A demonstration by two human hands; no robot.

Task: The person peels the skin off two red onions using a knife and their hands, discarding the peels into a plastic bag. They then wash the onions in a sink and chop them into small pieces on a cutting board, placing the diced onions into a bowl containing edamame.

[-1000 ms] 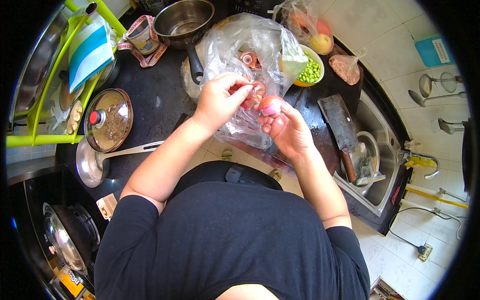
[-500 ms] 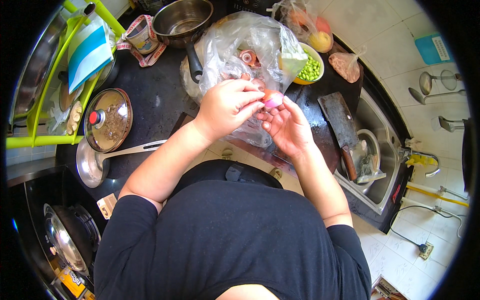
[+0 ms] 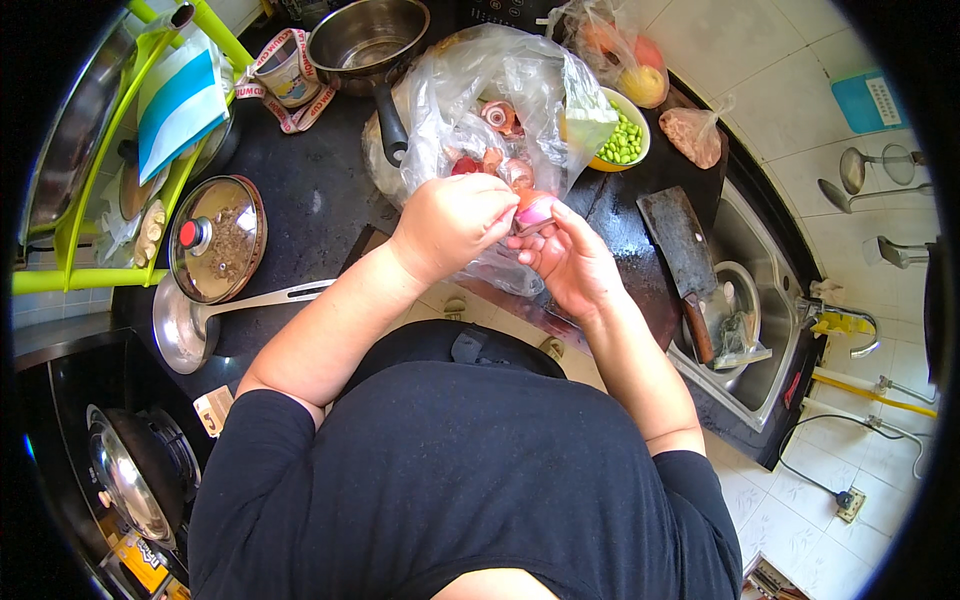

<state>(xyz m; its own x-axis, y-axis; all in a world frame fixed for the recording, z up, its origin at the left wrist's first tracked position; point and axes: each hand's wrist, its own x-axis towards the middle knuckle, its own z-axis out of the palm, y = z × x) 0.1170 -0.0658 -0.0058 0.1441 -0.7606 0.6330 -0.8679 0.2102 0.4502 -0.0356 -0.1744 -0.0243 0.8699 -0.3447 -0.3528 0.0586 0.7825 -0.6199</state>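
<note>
Just above the frame's centre, one small red onion [image 3: 533, 212] sits pinched between two hands: the left hand [image 3: 452, 226] curls its fingertips closed on the glossy skin, while the right hand [image 3: 572, 262] cups it from below, fingers half spread. Behind lies one crinkled clear plastic bag [image 3: 500, 95] holding several more onions. One steel cleaver [image 3: 678, 252] rests at right, one glass-lidded pan [image 3: 217, 238] at left.

1. Two hands: left hand [image 3: 452, 222] and right hand [image 3: 572, 262], both just in front of the clear plastic bag [image 3: 500, 100].
2. One red onion [image 3: 534, 210], pinched between the hands, against the bag.
3. One cleaver [image 3: 680, 262], right of the bag.
4. One bowl of green peas [image 3: 622, 140], right of the bag.
5. Two ladles [image 3: 865, 178], far right of the bag.
</note>
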